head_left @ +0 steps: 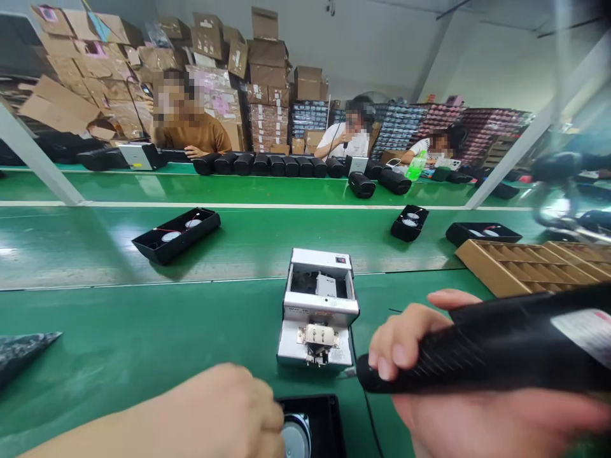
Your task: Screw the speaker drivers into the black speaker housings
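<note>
My right hand [429, 381] is wrapped round a black electric screwdriver [501, 346] that lies level, its tip pointing left toward a small white screw feeder [319, 308] on the green bench. My left hand [224, 413] is closed at the bottom edge, resting against a black speaker housing [324, 416] whose round silver driver [296, 436] shows beside the knuckles. What the left fingers hold, if anything, is hidden.
More black housings lie on the green conveyor [238, 248]: one at left [176, 234], two at right [409, 222]. A cardboard divider tray [520, 264] sits at right. Across the belt, three people sit behind a row of black speakers [267, 164], with stacked cartons behind them.
</note>
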Available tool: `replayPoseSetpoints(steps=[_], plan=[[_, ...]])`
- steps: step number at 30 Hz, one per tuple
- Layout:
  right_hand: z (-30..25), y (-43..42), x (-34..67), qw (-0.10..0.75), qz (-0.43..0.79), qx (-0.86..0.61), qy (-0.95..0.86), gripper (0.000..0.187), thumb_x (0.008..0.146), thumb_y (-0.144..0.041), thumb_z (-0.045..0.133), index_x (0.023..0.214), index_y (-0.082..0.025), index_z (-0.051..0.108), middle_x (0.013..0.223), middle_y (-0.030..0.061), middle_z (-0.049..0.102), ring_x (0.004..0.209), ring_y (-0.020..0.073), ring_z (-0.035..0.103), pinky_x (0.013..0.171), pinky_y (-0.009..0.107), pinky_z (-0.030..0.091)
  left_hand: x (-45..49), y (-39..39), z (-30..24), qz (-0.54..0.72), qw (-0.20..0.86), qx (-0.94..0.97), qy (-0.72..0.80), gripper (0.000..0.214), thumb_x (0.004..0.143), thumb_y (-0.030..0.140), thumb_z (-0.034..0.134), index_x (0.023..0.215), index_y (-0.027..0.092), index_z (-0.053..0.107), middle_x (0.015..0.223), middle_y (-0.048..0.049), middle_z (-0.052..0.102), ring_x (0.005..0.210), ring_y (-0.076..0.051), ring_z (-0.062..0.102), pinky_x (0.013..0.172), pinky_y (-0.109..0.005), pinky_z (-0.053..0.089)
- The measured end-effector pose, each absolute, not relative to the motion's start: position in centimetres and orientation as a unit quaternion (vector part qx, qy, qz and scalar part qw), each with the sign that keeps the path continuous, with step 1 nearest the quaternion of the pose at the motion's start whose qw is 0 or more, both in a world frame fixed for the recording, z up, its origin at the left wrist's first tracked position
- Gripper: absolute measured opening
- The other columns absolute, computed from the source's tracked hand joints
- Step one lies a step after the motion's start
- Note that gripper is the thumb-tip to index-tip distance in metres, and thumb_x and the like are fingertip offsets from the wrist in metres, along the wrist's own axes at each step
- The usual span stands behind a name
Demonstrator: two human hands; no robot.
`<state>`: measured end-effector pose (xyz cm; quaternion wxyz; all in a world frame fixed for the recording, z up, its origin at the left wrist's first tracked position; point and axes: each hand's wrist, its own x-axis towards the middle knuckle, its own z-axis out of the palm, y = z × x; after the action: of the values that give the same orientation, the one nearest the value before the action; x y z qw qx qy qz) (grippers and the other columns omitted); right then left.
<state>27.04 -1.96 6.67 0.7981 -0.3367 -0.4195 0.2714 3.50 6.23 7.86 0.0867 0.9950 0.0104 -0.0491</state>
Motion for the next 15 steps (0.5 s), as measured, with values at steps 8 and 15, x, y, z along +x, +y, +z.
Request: replayPoseSetpoints(steps=[8, 15], plan=[[6.1, 2.0, 25.0, 0.781, 0.287, -0.344, -0.436, 0.072, 0.089, -0.095, 0.062, 0.116, -0.029, 0.067, 0.070, -0.0046, 0.068, 0.051, 0.0160, 0.061, 0.051, 0.028, 0.052, 8.0, 13.2, 11.3, 0.196, 0.055, 0.934, 0.295, 0.023, 0.105, 0.017, 0.061, 0.102, 0.023, 0.083, 0.087, -0.0004, 0.077, 0.082, -0.021, 0.072, 0.070, -0.031, 0.046], [5.2, 2.0, 24.7, 0.764, 0.307, -0.357, -0.440, 0.073, 0.088, -0.094, 0.066, 0.120, -0.028, 0.070, 0.069, -0.0033, 0.069, 0.051, 0.0167, 0.061, 0.049, 0.028, 0.053, 5.2, 12.9, 8.4, 0.243, 0.062, 0.919, 0.305, 0.040, 0.112, 0.025, 0.052, 0.148, 0.023, 0.069, 0.105, -0.0050, 0.080, 0.097, -0.026, 0.075, 0.080, -0.037, 0.057]])
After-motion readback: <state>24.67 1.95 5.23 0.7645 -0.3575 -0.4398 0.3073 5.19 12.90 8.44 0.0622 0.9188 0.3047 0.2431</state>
